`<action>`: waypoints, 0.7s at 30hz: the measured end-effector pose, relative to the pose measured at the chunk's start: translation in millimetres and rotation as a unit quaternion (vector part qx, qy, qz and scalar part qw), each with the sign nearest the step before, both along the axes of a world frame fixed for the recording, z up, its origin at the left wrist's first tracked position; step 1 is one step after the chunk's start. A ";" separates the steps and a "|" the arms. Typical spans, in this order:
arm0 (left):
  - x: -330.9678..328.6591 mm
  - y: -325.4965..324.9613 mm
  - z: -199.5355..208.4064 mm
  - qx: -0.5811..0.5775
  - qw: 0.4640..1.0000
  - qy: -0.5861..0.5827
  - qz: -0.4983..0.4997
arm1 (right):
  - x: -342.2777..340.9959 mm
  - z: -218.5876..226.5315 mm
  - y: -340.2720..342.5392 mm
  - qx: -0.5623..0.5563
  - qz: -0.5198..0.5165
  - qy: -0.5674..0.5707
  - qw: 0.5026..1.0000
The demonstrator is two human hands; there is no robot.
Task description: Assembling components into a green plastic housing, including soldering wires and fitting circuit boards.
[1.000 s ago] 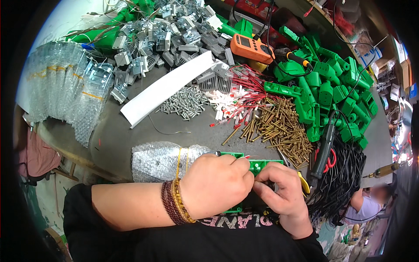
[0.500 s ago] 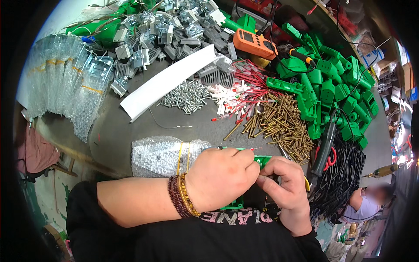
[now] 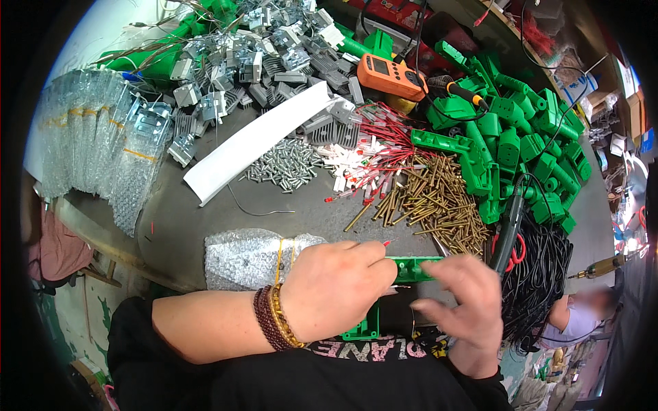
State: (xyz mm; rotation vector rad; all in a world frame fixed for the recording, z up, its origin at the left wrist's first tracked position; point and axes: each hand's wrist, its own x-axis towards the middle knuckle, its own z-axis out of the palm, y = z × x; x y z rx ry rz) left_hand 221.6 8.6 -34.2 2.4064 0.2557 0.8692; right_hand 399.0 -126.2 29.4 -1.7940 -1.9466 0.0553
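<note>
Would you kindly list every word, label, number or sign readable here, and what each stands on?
Black shirt: large pink and white capitals, partly legible, not copied here.
Orange meter: its markings are too small to read.
Red item at the back: lettering too blurred.

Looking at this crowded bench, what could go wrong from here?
The left hand covers part of the long green plastic housing, so the short, thin red wire end poking out beside its knuckles might get pinched unnoticed.

The open right hand is near the heap of long brass-coloured metal screws; brushing it could scatter some.
</note>
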 end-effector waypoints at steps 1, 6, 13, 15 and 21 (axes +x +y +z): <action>-0.9 -0.4 -1.2 0.003 1.000 0.011 -0.001 | -3.2 -9.6 5.0 0.031 0.051 -0.035 0.998; -4.5 2.1 7.3 0.010 0.999 0.011 -0.049 | -6.4 -22.0 12.0 0.046 0.074 -0.036 0.996; -3.4 0.9 12.2 -0.008 0.997 0.027 -0.068 | -9.0 -29.9 10.2 0.009 0.086 0.081 0.993; -2.4 2.2 11.5 0.034 0.997 0.053 -0.047 | -7.4 -37.9 9.1 0.016 0.078 0.111 0.991; 7.8 1.3 5.9 0.042 0.999 0.014 -0.029 | 2.1 -32.5 8.1 0.013 0.045 0.070 0.996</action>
